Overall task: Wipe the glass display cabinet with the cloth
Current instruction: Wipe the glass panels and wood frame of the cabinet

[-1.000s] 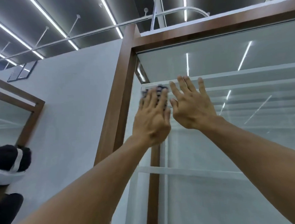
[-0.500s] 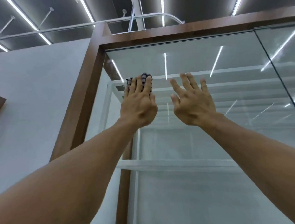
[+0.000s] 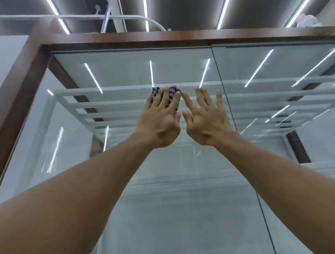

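- Checked blue-and-white cloth (image 3: 172, 91) under my left hand (image 3: 159, 120), fingers straight, pressing it to the brown-framed glass display cabinet (image 3: 122, 75).
- My right hand (image 3: 206, 121), fingers spread, flat on the glass.

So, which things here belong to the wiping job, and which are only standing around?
Job in hand: checked cloth; left hand pressing it; right hand open beside it; glass front of the cabinet; brown frame.

Only around: ceiling light strips; white pipe; white bundle above the cabinet; pale wall at the left.
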The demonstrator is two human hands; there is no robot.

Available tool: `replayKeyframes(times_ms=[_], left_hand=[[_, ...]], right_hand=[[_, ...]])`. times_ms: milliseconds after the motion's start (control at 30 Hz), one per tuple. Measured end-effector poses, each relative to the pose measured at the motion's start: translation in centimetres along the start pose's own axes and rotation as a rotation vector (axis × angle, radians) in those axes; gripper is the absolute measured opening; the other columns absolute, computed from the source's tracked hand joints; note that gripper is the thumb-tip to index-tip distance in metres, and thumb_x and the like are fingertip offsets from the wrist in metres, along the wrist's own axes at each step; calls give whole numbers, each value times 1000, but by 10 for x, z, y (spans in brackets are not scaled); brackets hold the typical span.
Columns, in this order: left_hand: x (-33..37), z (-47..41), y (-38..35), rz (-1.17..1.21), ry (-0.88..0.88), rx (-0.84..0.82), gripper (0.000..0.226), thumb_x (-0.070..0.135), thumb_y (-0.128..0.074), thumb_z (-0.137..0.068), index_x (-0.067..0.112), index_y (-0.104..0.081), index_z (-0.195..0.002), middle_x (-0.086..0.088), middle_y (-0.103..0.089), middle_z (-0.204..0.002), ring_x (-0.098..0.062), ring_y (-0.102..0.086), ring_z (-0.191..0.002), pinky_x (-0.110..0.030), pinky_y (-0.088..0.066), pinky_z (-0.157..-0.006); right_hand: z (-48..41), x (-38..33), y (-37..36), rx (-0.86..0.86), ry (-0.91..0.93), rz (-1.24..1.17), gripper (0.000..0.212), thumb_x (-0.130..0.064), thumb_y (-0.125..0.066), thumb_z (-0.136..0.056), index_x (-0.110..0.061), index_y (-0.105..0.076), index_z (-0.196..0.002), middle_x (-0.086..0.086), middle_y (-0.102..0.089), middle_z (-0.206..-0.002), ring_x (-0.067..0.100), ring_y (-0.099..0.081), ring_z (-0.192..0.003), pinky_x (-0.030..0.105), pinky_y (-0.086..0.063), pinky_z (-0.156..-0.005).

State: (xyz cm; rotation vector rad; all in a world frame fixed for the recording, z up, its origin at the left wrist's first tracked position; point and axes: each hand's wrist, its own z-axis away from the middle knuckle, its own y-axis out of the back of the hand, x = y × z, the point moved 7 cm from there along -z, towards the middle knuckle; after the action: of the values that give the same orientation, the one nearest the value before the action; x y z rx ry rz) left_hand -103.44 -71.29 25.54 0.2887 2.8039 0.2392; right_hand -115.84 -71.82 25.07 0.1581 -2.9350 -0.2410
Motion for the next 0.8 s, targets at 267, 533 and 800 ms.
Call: replayKeyframes(times_ms=[267, 533, 800], left_hand=[[57, -55, -11, 6, 49, 14, 62, 35, -20, -108, 21, 1, -165, -4, 9, -173, -22, 13, -159, -42, 12, -128], [107, -48, -28, -32, -139, -33, 61, 37, -14, -110, 17, 5, -165, -3, 11, -173, -21, 15, -158, -41, 13, -128], [48, -7, -20, -8, -118, -5, 62, 39, -15, -109, 23, 5, -164, 1, 12, -173, -17, 17, -158, -41, 9, -129]], right_hand=[[8, 70, 6, 83, -87, -203, 65, -33, -26, -107, -16, 3, -163, 8, 9, -171, 21, 11, -158, 46, 11, -127], [17, 90, 13, 177, -162, -357, 77, -33, -17, -87, -12, -25, -160, 7, -18, -170, 20, -7, -158, 43, 3, -129], [17, 35, -6, 58, -53, -6, 63, -34, -18, -107, -12, 6, -162, 7, 8, -171, 22, 16, -157, 50, 12, -126]])
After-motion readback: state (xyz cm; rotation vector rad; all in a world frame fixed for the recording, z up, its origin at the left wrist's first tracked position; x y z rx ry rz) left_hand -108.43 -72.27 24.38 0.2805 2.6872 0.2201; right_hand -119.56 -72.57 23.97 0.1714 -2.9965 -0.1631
